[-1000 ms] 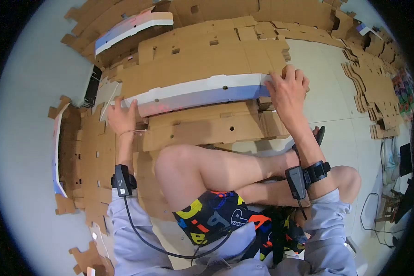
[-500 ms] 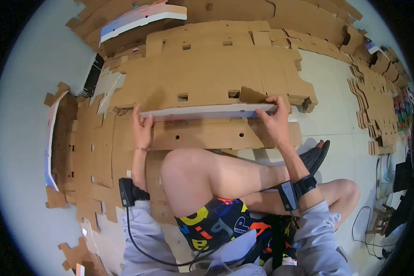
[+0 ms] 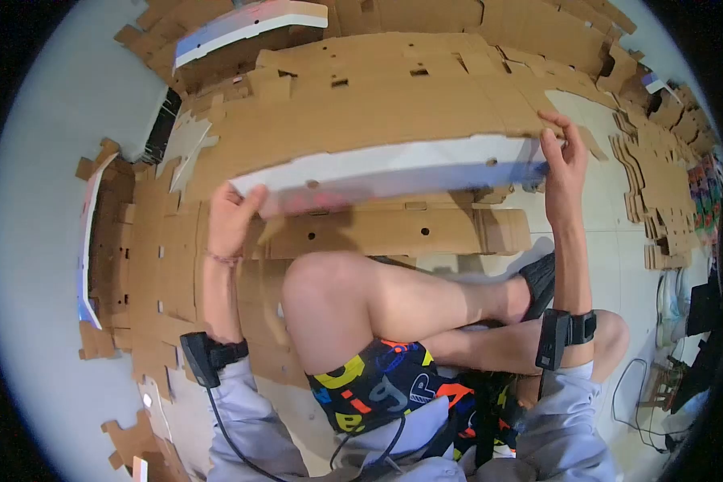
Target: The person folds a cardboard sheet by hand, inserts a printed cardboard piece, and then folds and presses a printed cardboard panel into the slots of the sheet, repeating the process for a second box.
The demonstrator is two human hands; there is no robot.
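A large brown cardboard sheet (image 3: 394, 104) is raised at its near side, where a white flap printed in blue and pink (image 3: 402, 167) faces me. My left hand (image 3: 231, 218) grips the flap's left end, thumb in front. At the right end my right hand (image 3: 565, 165) pinches the same edge between thumb and fingers. Below the flap lies a flat brown cardboard strip (image 3: 377, 233) with two round holes, close to my bent knee. What lies under the raised sheet is mostly hidden.
More cardboard covers the floor (image 3: 165, 265) at left. A cardboard piece with a white-blue edge (image 3: 88, 241) leans near the wall; another printed strip (image 3: 253, 28) is at the back. Stacked cardboard pieces (image 3: 659, 193) lie at right, with a cable (image 3: 639, 402) nearer me.
Both hands have lifted the near edge of the sheet and spread apart, the right hand moving farther up and right. The flap appears larger, shows more of its printed face, and tilts up at right.
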